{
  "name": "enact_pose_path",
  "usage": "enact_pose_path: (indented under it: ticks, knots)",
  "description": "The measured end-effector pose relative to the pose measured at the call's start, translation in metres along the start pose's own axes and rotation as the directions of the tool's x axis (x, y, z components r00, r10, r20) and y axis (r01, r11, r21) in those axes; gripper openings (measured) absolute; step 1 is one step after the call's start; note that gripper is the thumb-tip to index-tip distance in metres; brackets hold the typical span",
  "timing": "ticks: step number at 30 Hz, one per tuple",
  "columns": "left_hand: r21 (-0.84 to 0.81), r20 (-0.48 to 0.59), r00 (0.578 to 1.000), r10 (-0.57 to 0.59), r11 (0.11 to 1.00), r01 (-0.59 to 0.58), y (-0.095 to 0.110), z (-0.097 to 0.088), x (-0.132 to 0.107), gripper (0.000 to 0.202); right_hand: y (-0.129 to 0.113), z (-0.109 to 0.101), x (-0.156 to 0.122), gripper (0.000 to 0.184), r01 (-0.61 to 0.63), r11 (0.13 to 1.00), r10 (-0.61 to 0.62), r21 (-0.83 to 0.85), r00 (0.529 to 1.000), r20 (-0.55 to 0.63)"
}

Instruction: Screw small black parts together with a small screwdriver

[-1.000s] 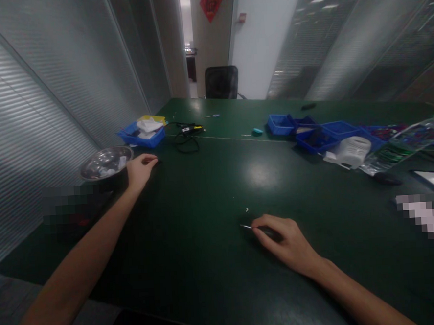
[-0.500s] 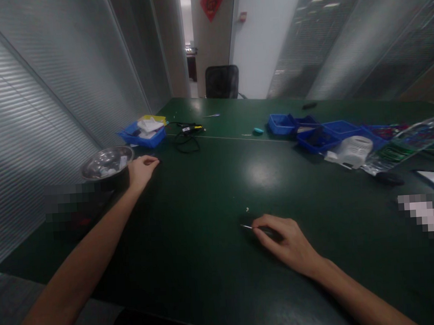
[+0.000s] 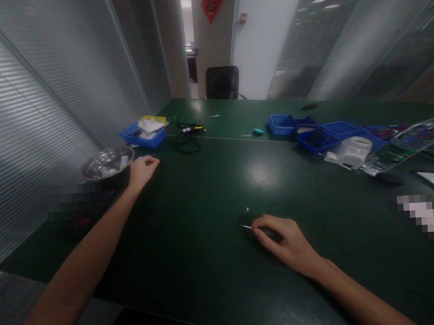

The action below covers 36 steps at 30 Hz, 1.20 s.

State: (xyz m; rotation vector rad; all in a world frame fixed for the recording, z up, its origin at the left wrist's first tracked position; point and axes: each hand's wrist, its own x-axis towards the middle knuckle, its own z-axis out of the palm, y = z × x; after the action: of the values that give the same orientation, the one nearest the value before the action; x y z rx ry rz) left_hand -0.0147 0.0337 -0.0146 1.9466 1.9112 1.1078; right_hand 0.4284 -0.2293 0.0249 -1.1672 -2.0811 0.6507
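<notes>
My right hand [image 3: 286, 241] rests on the dark green table [image 3: 204, 197] with its fingers closed round a thin tool [image 3: 247, 227] whose metal tip pokes out to the left. A tiny white speck [image 3: 247, 209] lies just beyond that tip. My left hand [image 3: 143, 169] is stretched far out to the left, fingers curled in a pinch on something I cannot make out. It sits right beside a shiny metal bowl [image 3: 106, 163] that holds small pale pieces.
A blue tray [image 3: 142, 133] with white and yellow things stands beyond the bowl, next to a black cable [image 3: 186, 137]. Several blue bins [image 3: 310, 132], a white device [image 3: 350, 152] and clear bags [image 3: 410, 143] fill the right side. A black chair [image 3: 222, 82] stands at the far end.
My left hand has crept slightly to the right, next to the bowl. My right hand and the tool have stayed put.
</notes>
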Motion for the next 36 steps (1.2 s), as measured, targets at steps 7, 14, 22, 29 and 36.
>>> enact_pose_path:
  ticks: [7,14,22,29,36]
  knots:
    - [-0.409,0.113,0.959,-0.259,0.868,0.282,-0.006,0.003,0.010,0.035,0.001,0.000,0.000,0.016,0.013,0.999,-0.013,-0.038,1.000,-0.002]
    - [-0.413,0.087,0.945,-0.314,0.852,0.321,-0.006,0.009,0.013,0.028,-0.003,-0.001,0.002,0.018,0.004,0.999,-0.004,-0.033,1.000,0.000]
    - [-0.162,0.048,0.999,0.025,0.987,-0.017,0.009,0.001,-0.005,0.032,0.000,0.000,-0.001,0.017,-0.005,0.999,0.005,-0.031,1.000,0.018]
    - [-0.339,0.304,0.895,0.327,0.915,-0.219,0.109,-0.003,-0.058,0.038,0.002,0.000,0.000,0.016,0.009,1.000,-0.008,-0.026,1.000,0.005]
    - [-0.638,0.550,0.521,0.653,0.731,-0.242,0.181,0.014,-0.152,0.037,0.001,0.000,0.000,0.014,-0.022,0.999,0.021,-0.045,1.000,-0.004]
